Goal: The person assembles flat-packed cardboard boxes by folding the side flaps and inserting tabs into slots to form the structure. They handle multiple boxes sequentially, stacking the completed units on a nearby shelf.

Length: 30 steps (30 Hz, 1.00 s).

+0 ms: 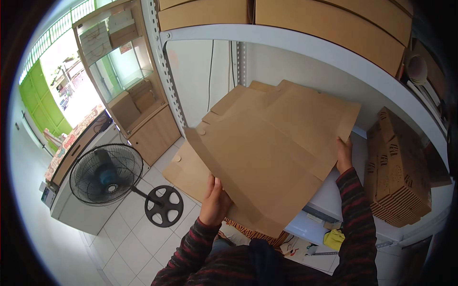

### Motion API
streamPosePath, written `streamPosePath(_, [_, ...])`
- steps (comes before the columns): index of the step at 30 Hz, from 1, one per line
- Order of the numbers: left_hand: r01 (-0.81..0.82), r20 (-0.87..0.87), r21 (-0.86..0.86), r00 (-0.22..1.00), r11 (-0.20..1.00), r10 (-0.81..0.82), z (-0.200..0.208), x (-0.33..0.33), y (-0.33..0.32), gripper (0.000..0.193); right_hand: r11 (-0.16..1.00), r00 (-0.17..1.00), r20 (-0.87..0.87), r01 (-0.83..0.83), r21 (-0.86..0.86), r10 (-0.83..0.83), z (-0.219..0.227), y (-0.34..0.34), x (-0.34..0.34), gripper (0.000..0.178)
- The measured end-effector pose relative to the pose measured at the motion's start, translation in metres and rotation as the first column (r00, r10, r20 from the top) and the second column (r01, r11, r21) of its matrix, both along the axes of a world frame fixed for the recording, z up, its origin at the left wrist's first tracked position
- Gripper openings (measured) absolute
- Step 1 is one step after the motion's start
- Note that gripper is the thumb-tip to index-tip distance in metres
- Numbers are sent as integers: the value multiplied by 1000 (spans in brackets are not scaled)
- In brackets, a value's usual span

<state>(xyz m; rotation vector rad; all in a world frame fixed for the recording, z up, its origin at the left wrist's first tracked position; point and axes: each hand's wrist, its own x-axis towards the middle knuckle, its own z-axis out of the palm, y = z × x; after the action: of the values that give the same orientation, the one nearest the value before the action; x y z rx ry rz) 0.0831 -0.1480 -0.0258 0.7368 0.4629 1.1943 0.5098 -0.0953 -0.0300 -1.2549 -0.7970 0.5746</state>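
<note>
A large flat cardboard box blank [267, 157], brown with crease lines, tabs and stepped edges, is held up in front of me at a tilt. My left hand [215, 202] grips its near left edge, with part of the fingers hidden by the sheet. At its right edge, my right hand [344, 155] is closed on the cardboard, thumb on the near face. Another brown cardboard sheet [183, 171] shows below and left of the blank; whether the two are joined I cannot tell.
Folded cartons [396, 171] are stacked on the white shelf to the right. Brown boxes [329, 33] fill the shelf overhead, behind a grey metal beam [267, 32]. A black standing fan [107, 174] and a glass-fronted cabinet [126, 71] are at left. A yellow cloth [334, 239] lies low right.
</note>
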Motion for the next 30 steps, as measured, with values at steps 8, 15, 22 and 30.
streamPosePath(8, [-178, -481, 91, 854, 980, 199, -25, -12, 23, 54, 964, 959, -103, -265, 20, 266, 4, -1, -16, 47])
streamPosePath(15, [-170, -489, 46, 855, 984, 171, -5, -14, 28, 41, 941, 930, -144, -332, 63, 337, 1, -3, -14, 49])
streamPosePath(22, [-73, -602, -24, 797, 997, 43, 6, -12, 34, 41, 952, 938, -162, -298, 72, 306, -2, -11, -15, 51])
streamPosePath(30, [-195, -362, 46, 911, 980, 198, -11, 2, 32, 32, 841, 773, -338, -523, 139, 537, 24, -23, -27, 77])
